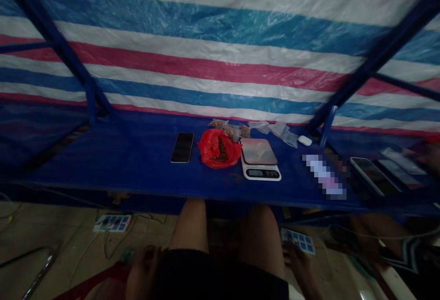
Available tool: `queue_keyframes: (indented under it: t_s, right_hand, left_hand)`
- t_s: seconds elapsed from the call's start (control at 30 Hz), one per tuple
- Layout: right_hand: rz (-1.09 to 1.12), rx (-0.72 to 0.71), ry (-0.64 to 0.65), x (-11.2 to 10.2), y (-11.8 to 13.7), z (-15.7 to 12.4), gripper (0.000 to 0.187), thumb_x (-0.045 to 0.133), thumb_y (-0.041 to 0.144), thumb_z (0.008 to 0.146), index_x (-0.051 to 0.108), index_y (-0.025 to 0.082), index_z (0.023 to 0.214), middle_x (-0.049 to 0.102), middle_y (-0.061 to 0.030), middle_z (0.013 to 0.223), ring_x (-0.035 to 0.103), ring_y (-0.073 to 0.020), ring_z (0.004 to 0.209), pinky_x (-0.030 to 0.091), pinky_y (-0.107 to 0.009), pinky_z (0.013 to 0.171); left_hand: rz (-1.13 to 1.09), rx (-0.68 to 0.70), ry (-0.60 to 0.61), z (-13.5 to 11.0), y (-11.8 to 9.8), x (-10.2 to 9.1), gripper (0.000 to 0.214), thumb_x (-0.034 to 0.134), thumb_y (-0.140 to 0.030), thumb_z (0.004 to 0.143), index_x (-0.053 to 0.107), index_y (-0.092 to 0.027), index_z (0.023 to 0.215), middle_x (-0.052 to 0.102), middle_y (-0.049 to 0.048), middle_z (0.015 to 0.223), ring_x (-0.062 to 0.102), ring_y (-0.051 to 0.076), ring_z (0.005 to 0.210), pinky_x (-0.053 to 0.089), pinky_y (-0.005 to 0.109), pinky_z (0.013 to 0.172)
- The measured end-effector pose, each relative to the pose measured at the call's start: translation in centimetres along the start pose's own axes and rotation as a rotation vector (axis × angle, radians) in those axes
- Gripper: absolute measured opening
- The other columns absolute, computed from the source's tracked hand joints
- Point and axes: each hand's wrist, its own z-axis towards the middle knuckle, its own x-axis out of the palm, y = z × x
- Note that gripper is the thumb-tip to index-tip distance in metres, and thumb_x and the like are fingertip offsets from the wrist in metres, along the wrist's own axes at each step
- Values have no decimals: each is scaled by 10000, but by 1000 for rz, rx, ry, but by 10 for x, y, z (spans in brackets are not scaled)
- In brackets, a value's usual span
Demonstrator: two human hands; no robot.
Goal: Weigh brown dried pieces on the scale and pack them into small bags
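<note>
Head view: blue table [85, 162] ahead, legs [190, 224] below.
Left hand [142, 275]: curled, grip unclear, near green object [126, 254].
Right hand [299, 268]: grip unclear, just below power strip [298, 241].
Rest: red bag [219, 149], scale [259, 158], phone [182, 147].

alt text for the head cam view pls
Seen from a seated person's head, a blue table holds a red plastic bag of brown pieces between a black smartphone and a digital kitchen scale. Below the table, the left hand hangs low, and the right hand is beside a blue-and-white power strip.
</note>
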Motion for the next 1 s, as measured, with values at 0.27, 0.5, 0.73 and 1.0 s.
queue_keyframes:
  t_s: [0.27,0.5,0.73,1.0]
  right_hand:
    - [131,-301,-88,-37,91,112,586,706,650,921,683,219,1317,744,-170,1335,722,-346,1220,588,-523,1068]
    - [74,-111,170,-11,159,216,859,565,720,970,422,187,1628,524,-213,1652,538,-359,1509,413,-541,1269]
    - [-51,-115,317,-1,187,236,767,529,665,1019,521,128,1567,642,-217,1530,658,-361,1349,521,-502,1161]
    - [-3,-240,412,17,197,226,561,584,601,1017,663,168,1365,738,-174,1350,743,-312,1126,623,-468,986]
  left_hand:
    - [-147,722,-197,117,-133,7,660,809,-491,885,568,-241,1447,563,170,1540,605,345,1416,558,536,1157]
    - [161,793,-50,190,-239,48,1275,1036,-461,593,403,-189,1666,214,275,1763,218,544,1639,336,681,1292]
    - [208,771,-21,219,-208,66,528,782,-308,876,719,-172,1383,602,191,1486,625,351,1381,504,451,1217]
    - [310,672,-72,247,-185,30,541,731,-323,883,695,-135,1390,613,211,1488,613,376,1392,493,494,1224]
